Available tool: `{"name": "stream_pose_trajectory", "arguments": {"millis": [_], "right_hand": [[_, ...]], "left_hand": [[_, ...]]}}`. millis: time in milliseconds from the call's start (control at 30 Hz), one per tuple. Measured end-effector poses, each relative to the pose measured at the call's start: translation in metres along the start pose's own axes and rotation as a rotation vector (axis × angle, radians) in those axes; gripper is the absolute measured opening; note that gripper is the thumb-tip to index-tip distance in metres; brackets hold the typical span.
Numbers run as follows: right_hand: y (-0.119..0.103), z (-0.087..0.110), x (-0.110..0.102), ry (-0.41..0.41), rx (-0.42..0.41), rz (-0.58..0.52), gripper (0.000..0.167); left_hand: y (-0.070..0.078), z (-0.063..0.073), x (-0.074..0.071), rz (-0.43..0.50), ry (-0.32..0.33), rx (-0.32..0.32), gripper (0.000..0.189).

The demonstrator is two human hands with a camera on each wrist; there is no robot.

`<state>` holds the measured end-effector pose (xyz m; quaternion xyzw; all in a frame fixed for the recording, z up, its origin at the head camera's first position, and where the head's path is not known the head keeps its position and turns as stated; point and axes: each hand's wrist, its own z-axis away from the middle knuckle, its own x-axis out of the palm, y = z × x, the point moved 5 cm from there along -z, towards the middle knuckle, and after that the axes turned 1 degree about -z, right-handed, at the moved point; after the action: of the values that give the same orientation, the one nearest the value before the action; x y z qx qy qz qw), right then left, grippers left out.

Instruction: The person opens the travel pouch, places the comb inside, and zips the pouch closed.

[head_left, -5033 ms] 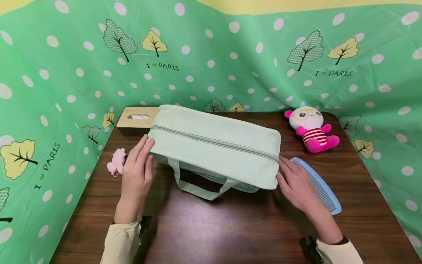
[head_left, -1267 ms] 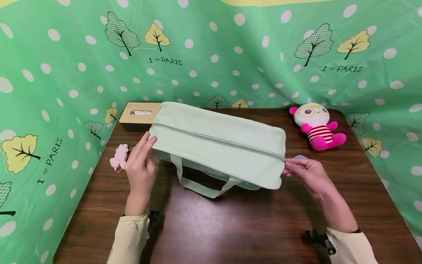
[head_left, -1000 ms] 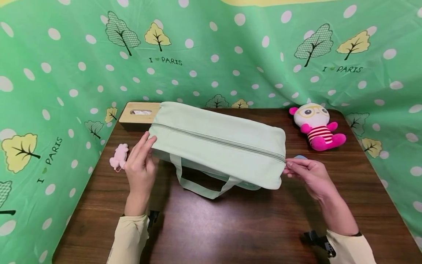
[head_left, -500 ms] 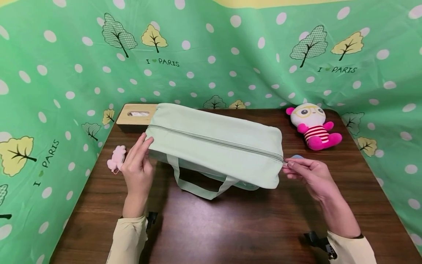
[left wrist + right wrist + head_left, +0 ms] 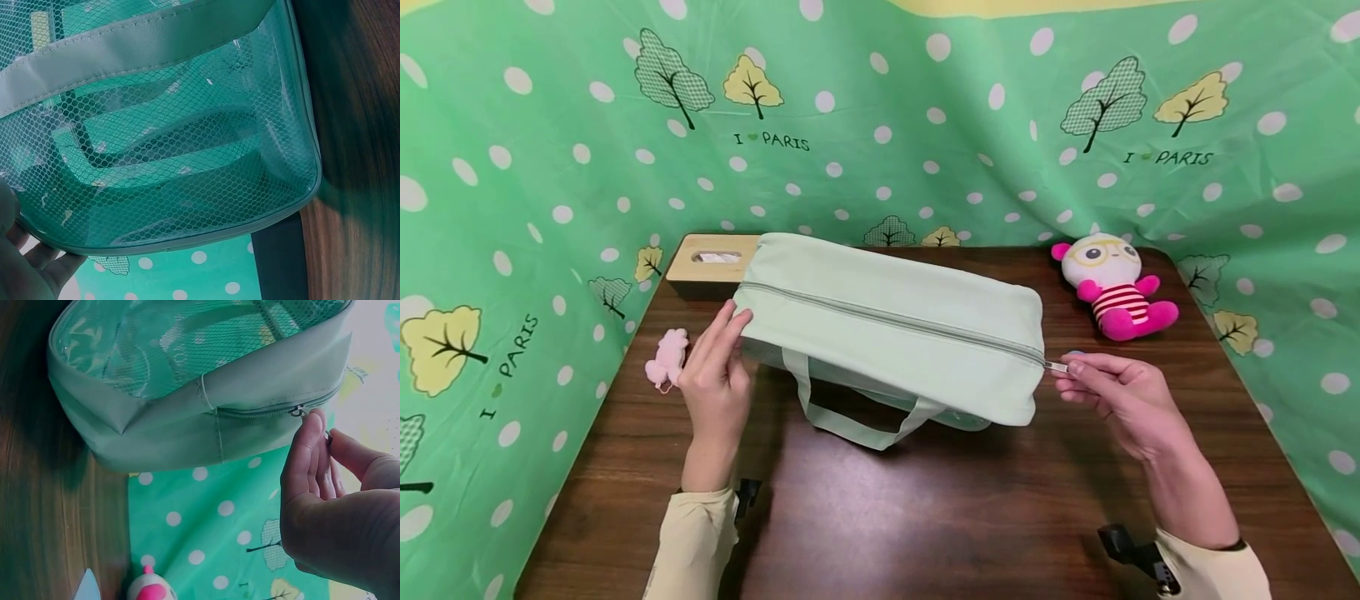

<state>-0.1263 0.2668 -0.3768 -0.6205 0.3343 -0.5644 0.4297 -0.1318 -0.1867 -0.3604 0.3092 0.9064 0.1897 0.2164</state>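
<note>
A pale green bag [image 5: 887, 325] with clear mesh sides stands on the table, its zipper [image 5: 880, 318] running along the top. My left hand [image 5: 718, 383] rests against the bag's left end with fairly straight fingers. At the other end, my right hand [image 5: 1131, 400] pinches the metal zipper pull [image 5: 1057, 367] between thumb and fingers. The right wrist view shows the zipper slider [image 5: 297, 411] part-way along the track on that end. A fabric handle [image 5: 857, 429] hangs down the front. Through the mesh [image 5: 175, 144] the bag's contents cannot be made out.
A wood-topped tissue box [image 5: 711, 258] stands behind the bag's left end on the dark table [image 5: 880, 517]. Left of my left hand lies a small pink plush [image 5: 667, 357]. A panda doll [image 5: 1112, 287] sits back right. My right hand mostly hides a blue comb [image 5: 89, 586].
My right hand has gone from resting on the bag's right end to pinching the zipper pull, and has drawn it slightly out to the right. My left hand stays at the left end.
</note>
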Motion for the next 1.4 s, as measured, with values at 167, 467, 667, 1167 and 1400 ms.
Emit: {"name": "stream_pose_trajectory", "arguments": {"millis": [167, 467, 667, 1167, 1400], "right_hand": [[-0.004, 0.001, 0.005, -0.045, -0.041, -0.054, 0.035], [-0.01, 0.003, 0.011, -0.097, -0.065, -0.103, 0.037], [-0.013, 0.003, 0.017, -0.098, -0.065, -0.104, 0.037], [-0.014, 0.002, 0.035, -0.174, -0.076, -0.093, 0.036], [-0.016, 0.002, 0.034, -0.16, -0.075, 0.019, 0.036]], "left_hand": [[0.0, 0.0, 0.001, 0.006, -0.003, -0.002, 0.026], [0.0, -0.001, 0.0, -0.005, -0.007, -0.008, 0.026], [0.0, -0.001, 0.0, -0.008, -0.005, -0.011, 0.028], [-0.001, -0.001, 0.001, 0.004, -0.011, -0.004, 0.025], [-0.001, -0.002, 0.001, 0.01, 0.002, 0.002, 0.026]]}}
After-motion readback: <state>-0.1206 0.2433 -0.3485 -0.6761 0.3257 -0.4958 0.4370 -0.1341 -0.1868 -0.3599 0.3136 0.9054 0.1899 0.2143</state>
